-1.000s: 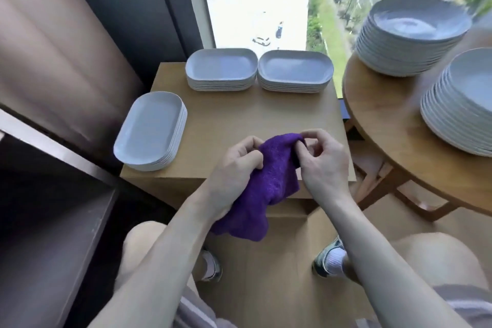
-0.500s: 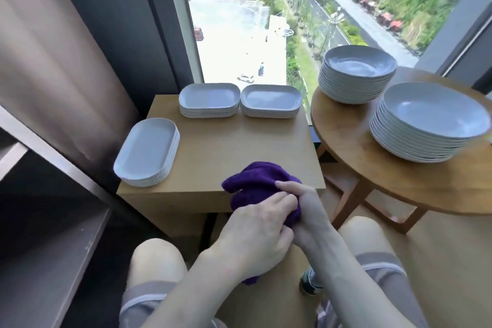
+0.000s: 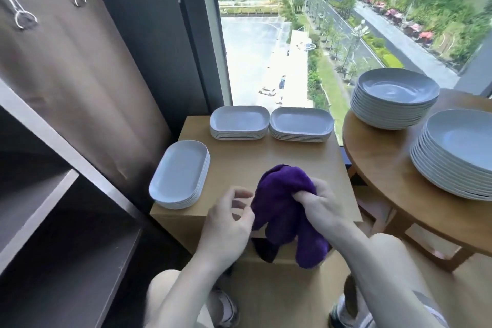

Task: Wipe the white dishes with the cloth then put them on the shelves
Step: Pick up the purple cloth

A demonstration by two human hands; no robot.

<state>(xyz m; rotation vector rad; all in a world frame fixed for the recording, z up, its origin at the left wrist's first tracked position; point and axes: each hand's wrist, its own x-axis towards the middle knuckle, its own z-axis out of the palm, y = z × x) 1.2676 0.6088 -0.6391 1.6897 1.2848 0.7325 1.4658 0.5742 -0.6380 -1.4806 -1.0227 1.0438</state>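
The right hand point(image 3: 322, 200) grips the bunched purple cloth point(image 3: 282, 194) over the near edge of the square table point(image 3: 292, 154), fingers curled into its top fold while the rest hangs below the edge. The left hand point(image 3: 226, 224) holds nothing. Its fingers are loosely curled just beside the cloth's left side, and blur hides whether they touch it.

No dish is in hand yet, so I judge that wiping has not begun. The oval stack point(image 3: 181, 170) sits at the table's near-left corner, just ahead and left of the free left hand. Its long axis runs away from the person, leaning slightly right. That makes it the closest pick, and the left hand is the nearer one.

2 rectangular stacks point(image 3: 239, 121) line the far edge. 2 round stacks point(image 3: 394, 90) stand on the round table point(image 3: 386, 168) to the right. The dark shelves point(image 3: 40, 194) lie to the left.
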